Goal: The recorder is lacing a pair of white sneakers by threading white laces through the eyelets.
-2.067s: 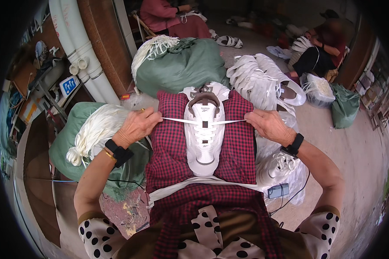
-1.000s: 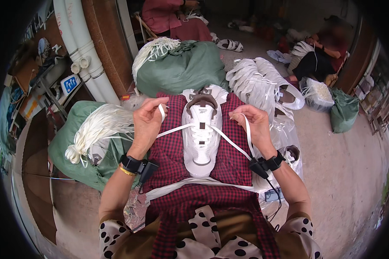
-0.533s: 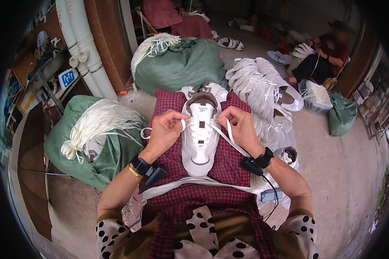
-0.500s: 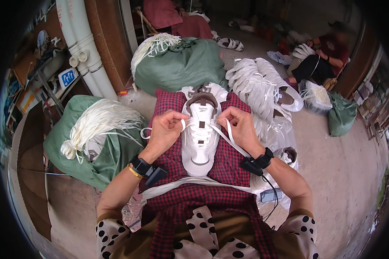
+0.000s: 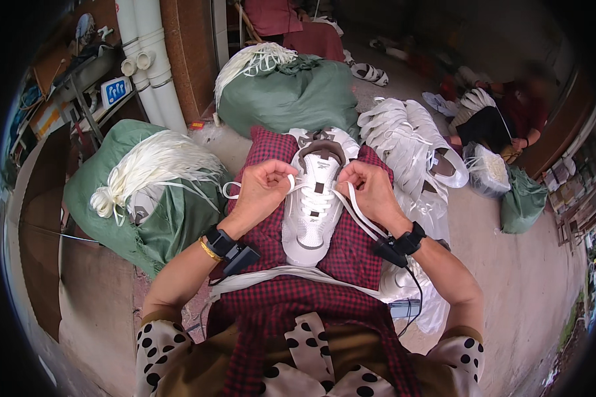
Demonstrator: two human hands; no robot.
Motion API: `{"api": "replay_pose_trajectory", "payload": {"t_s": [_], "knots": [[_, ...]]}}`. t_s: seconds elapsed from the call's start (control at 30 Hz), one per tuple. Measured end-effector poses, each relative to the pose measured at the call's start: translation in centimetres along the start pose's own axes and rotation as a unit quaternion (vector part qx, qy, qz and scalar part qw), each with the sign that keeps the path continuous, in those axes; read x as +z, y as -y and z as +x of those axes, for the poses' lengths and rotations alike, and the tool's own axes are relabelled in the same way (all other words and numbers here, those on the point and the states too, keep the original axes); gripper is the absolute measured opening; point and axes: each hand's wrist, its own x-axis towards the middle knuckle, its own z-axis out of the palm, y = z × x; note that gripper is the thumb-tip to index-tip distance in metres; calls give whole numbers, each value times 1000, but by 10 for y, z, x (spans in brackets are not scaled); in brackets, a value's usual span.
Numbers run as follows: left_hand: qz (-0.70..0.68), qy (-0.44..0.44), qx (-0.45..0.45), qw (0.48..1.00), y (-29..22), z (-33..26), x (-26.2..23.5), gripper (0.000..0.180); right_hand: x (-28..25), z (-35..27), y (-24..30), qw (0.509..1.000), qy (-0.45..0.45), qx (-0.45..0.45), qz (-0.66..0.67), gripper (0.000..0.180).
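A white sneaker [image 5: 311,221] lies toe toward me on the red checked cloth [image 5: 351,255] over my lap. My left hand [image 5: 263,190] pinches one end of its white lace [image 5: 291,185] at the left side of the tongue. My right hand [image 5: 371,188] grips the other lace end [image 5: 359,210] by the right eyelets, and that end trails down toward my wrist. Both hands sit close together at the top of the shoe. Each wrist wears a black band.
A green sack with a bundle of white laces [image 5: 146,169] sits at my left. Another green sack [image 5: 291,92] stands ahead. A pile of white sneakers [image 5: 404,142] lies at the right. One person sits far ahead [image 5: 291,20], another at the right [image 5: 503,116].
My hands were spread wide, pulling the lace taut sideways. They have since come together at the top of the shoe, each still holding a lace end.
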Motion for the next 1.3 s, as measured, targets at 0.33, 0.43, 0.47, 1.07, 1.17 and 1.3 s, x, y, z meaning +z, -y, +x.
{"api": "replay_pose_trajectory", "payload": {"t_s": [0.33, 0.43, 0.47, 1.07, 1.17, 1.3], "knots": [[70, -3, -7, 998, -9, 0, 4, 12, 0, 1, -13, 998, 20, 27, 50, 23], [158, -37, 118, 980, -5, -1, 10, 14, -2, 1, -8, 996, 28, 31, 84, 23], [158, -36, 118, 980, -5, 0, 11, 14, -3, 2, -6, 997, 40, 22, 66, 23], [497, 474, 282, 670, -79, 83, -7, 10, -38, 51, 16, 850, 285, -313, -314, 23], [525, 478, 142, 690, -81, 97, 2, 11, -37, 55, 26, 848, 318, -263, -331, 30], [580, 510, 48, 633, -73, 112, 27, 22, -38, 82, 16, 841, 423, -184, -283, 25]]}}
